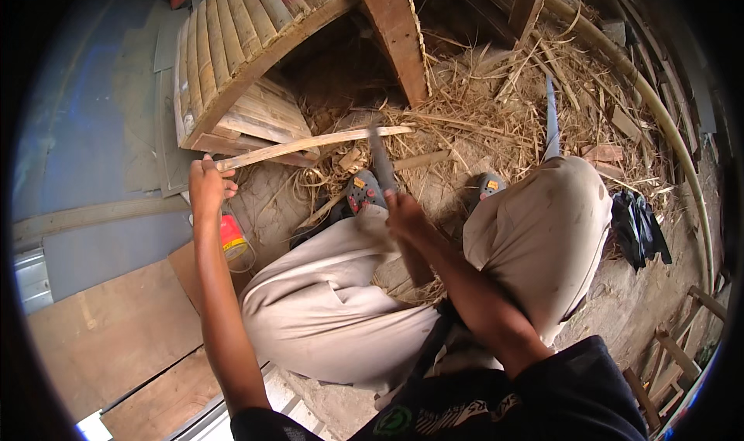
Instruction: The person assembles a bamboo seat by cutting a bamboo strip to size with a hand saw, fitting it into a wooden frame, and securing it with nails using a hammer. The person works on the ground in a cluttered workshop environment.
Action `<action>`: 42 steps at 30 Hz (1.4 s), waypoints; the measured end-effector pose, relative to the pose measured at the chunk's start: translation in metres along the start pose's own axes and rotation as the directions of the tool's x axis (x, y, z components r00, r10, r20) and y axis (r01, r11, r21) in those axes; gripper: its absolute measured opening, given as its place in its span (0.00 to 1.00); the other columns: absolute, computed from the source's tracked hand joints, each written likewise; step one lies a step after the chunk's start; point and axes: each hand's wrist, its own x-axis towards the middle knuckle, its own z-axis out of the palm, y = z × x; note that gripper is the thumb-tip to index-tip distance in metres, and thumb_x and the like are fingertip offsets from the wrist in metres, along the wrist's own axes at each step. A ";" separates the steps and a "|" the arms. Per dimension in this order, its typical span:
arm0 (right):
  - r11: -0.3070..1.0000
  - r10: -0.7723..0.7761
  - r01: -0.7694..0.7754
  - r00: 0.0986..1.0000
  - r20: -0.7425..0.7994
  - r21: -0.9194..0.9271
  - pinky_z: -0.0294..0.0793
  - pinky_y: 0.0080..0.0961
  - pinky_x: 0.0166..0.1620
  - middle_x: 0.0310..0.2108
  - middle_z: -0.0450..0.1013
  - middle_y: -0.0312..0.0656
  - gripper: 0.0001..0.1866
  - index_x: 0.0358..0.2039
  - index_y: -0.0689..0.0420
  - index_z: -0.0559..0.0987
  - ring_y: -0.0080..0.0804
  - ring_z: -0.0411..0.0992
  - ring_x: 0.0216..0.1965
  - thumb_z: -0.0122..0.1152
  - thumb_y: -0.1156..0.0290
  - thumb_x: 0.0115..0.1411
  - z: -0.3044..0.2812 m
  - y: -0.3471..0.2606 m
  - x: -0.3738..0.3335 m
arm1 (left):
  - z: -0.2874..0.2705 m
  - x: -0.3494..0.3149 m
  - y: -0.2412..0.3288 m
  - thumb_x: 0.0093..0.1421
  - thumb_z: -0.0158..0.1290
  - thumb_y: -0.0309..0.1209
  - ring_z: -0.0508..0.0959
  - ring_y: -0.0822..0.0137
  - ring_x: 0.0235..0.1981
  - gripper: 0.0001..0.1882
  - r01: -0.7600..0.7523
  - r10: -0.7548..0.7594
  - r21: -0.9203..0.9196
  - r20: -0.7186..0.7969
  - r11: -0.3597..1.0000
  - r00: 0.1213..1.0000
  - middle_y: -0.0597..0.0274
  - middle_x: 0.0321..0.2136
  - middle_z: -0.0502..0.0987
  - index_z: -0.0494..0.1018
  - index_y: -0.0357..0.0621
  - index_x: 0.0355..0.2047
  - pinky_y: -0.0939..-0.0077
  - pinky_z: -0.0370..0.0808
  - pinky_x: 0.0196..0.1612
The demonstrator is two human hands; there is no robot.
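Note:
My left hand (208,185) pinches the near left end of a long, slightly curved bamboo strip (310,142). The strip reaches to the right over the shavings, in front of a slatted bamboo structure. My right hand (406,218) is closed around a knife with a long wooden handle (416,264), which runs back below my fist. Its dark blade (381,156) points away from me and crosses the strip near its right end. The blade is slightly blurred, so I cannot tell whether it touches the strip.
The slatted bamboo structure (232,34) stands ahead at the left. Shavings (480,123) litter the ground, with a saw blade (552,119) among them. A red container (232,236) sits beside my left forearm, and a black plastic bag (639,228) lies right of my knee.

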 end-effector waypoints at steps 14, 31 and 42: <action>0.988 -0.147 0.146 0.989 -0.014 -0.045 0.76 0.33 0.24 0.21 0.75 0.53 0.27 0.34 0.63 0.77 0.34 0.76 0.20 0.47 0.48 0.69 0.017 0.015 0.000 | -0.004 0.010 -0.009 0.70 0.36 0.42 0.75 0.71 0.17 0.19 0.101 -0.101 0.054 -0.007 0.993 0.995 0.50 0.33 0.79 0.63 0.36 0.47 0.78 0.72 0.18; 0.999 -0.013 0.011 0.998 0.063 0.030 0.74 0.45 0.29 0.19 0.74 0.54 0.25 0.34 0.63 0.78 0.51 0.76 0.24 0.47 0.50 0.69 0.010 0.007 -0.006 | -0.006 0.013 -0.027 0.71 0.35 0.39 0.71 0.71 0.13 0.17 0.091 -0.091 0.000 -0.026 0.996 0.996 0.47 0.29 0.80 0.63 0.36 0.40 0.79 0.62 0.13; 0.968 -0.250 0.252 0.964 0.095 -0.017 0.74 0.31 0.24 0.16 0.72 0.43 0.25 0.30 0.62 0.74 0.32 0.73 0.17 0.50 0.50 0.69 0.016 0.014 0.000 | 0.000 0.005 0.005 0.72 0.39 0.40 0.74 0.71 0.17 0.15 -0.159 0.159 -0.078 -0.003 0.984 0.987 0.48 0.26 0.77 0.63 0.38 0.42 0.79 0.67 0.18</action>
